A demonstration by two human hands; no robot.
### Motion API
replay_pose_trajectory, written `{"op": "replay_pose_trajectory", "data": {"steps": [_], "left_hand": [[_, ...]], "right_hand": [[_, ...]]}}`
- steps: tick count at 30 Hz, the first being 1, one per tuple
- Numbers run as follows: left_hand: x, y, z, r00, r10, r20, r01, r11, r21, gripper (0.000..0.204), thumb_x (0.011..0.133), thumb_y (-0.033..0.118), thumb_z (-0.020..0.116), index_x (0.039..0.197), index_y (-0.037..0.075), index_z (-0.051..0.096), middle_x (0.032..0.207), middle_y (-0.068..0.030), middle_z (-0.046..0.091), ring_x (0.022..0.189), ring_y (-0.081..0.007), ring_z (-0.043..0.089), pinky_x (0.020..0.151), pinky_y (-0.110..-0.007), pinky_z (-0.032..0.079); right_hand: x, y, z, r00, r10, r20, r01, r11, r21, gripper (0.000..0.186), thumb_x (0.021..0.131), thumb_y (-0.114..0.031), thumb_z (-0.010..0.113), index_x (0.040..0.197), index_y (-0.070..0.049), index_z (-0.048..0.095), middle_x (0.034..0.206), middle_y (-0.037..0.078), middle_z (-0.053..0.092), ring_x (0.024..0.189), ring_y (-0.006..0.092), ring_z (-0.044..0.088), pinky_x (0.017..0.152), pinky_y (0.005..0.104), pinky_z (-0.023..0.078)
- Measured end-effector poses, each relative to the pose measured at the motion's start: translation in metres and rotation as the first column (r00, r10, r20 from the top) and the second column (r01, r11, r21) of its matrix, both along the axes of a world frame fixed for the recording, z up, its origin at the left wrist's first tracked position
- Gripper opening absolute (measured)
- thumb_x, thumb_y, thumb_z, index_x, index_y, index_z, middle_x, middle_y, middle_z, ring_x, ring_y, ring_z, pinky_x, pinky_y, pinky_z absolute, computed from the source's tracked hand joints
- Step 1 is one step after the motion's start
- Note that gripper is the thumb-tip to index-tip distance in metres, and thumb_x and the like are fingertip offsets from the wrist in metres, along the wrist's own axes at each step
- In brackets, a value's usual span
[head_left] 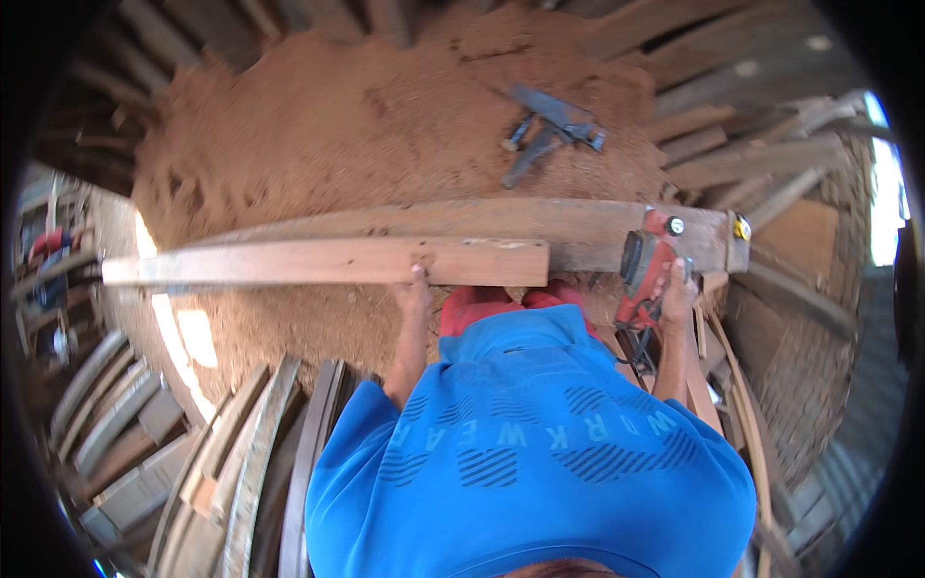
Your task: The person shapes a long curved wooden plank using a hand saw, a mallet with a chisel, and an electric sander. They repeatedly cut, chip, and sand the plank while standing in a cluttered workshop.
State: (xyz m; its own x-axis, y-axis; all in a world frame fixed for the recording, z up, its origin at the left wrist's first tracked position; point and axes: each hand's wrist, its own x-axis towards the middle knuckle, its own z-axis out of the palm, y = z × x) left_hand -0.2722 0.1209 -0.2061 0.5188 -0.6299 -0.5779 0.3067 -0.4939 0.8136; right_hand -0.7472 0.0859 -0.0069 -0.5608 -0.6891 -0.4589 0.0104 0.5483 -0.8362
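Observation:
My left hand [414, 292] is closed on the near edge of a pale wooden plank [328, 262], with its thumb on top. The plank lies along the near side of a longer, darker wooden beam [597, 234] and stretches far to the left. In my right hand [677, 292] is a red and black electric planer [650, 265], gripped by its handle. It is tilted at the right part of the beam, beyond the plank's end; whether it touches the beam I cannot tell. A dark cord hangs below the planer.
A yellow tape measure [741, 227] sits at the beam's right end. On the brown earth ahead lie a handsaw [551, 104] and other dark tools [530, 157]. Stacked boards [752, 82] stand far right, and more timber [255, 462] leans behind me on the left.

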Motion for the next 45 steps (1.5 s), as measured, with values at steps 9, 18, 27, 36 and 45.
{"op": "replay_pose_trajectory", "data": {"steps": [9, 18, 27, 36, 45], "left_hand": [[0.030, -0.013, 0.013, 0.958, 0.142, -0.250, -0.026, 0.909, 0.417, 0.041, 0.096, 0.042, 0.064, 0.126, 0.018, 0.048, 0.123, -0.0101, 0.055, 0.112, -0.0319, 0.056, 0.088, -0.049, 0.049], [0.039, -0.026, 0.013, 0.979, 0.109, -0.171, 0.013, 0.806, 0.592, 0.042, 0.098, 0.050, 0.058, 0.102, 0.008, 0.053, 0.086, -0.0056, 0.049, 0.064, -0.0218, 0.046, 0.079, -0.045, 0.050], [0.027, -0.004, -0.007, 0.977, 0.073, -0.199, 0.037, 0.865, 0.500, 0.041, 0.098, 0.041, 0.060, 0.123, 0.009, 0.051, 0.108, -0.0120, 0.056, 0.088, -0.0269, 0.059, 0.084, -0.048, 0.052], [-0.053, 0.016, 0.004, 0.786, 0.400, -0.472, -0.328, 0.916, 0.231, 0.074, 0.079, 0.037, 0.085, 0.138, 0.015, 0.046, 0.131, -0.0106, 0.056, 0.123, -0.0356, 0.052, 0.099, -0.066, 0.041], [-0.054, 0.009, 0.040, 0.798, 0.184, -0.574, -0.163, 0.983, 0.088, 0.061, 0.085, 0.042, 0.078, 0.131, 0.015, 0.049, 0.121, -0.0086, 0.063, 0.110, -0.0285, 0.063, 0.096, -0.054, 0.049]], "right_hand": [[-0.074, 0.085, -0.026, 0.917, -0.378, 0.128, 0.377, 0.926, 0.037, 0.039, 0.099, -0.047, 0.056, 0.089, -0.009, 0.058, 0.063, -0.001, 0.053, 0.048, 0.0098, 0.050, 0.043, 0.0255, 0.042], [-0.185, 0.055, -0.068, 0.704, -0.613, 0.358, 0.694, 0.701, -0.166, 0.034, 0.097, -0.044, 0.060, 0.092, -0.011, 0.055, 0.068, -0.002, 0.054, 0.052, 0.0105, 0.053, 0.046, 0.0260, 0.046], [-0.281, -0.038, -0.146, 0.584, -0.631, 0.511, 0.786, 0.597, -0.160, 0.021, 0.100, -0.036, 0.055, 0.090, -0.018, 0.049, 0.077, -0.003, 0.050, 0.066, 0.0123, 0.050, 0.059, 0.0274, 0.048], [-0.270, -0.035, -0.130, 0.331, 0.381, -0.863, 0.268, 0.839, 0.473, 0.037, 0.097, -0.032, 0.057, 0.122, -0.004, 0.060, 0.123, 0.020, 0.063, 0.108, 0.0319, 0.064, 0.085, 0.0460, 0.052], [0.113, -0.113, -0.136, 0.008, 0.991, -0.132, -0.876, 0.071, 0.477, 0.057, 0.094, -0.049, 0.051, 0.133, -0.008, 0.057, 0.139, 0.026, 0.051, 0.125, 0.0414, 0.053, 0.105, 0.0489, 0.043]]}}
